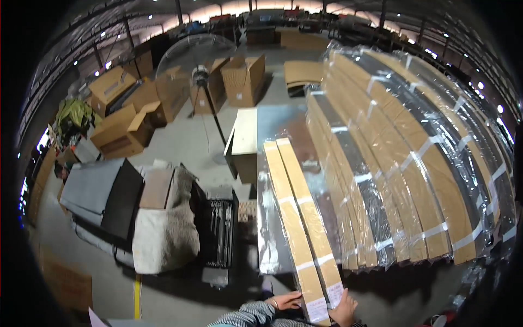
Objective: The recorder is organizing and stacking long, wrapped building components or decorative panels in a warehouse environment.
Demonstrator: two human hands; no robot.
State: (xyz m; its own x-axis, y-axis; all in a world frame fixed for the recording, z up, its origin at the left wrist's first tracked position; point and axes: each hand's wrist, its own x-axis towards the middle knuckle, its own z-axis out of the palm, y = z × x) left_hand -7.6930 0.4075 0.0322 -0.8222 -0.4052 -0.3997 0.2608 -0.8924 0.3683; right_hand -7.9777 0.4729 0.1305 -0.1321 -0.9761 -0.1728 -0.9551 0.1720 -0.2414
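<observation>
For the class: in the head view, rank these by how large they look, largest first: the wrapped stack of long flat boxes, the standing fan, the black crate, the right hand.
1. Wrapped stack
2. Fan
3. Black crate
4. Right hand

The hand is nearest the camera, yet looks smallest.

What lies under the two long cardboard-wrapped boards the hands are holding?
The two long boards rest on a shiny plastic-wrapped grey sheet. The left hand and right hand grip their near ends. Whatever supports that sheet is covered.
</observation>
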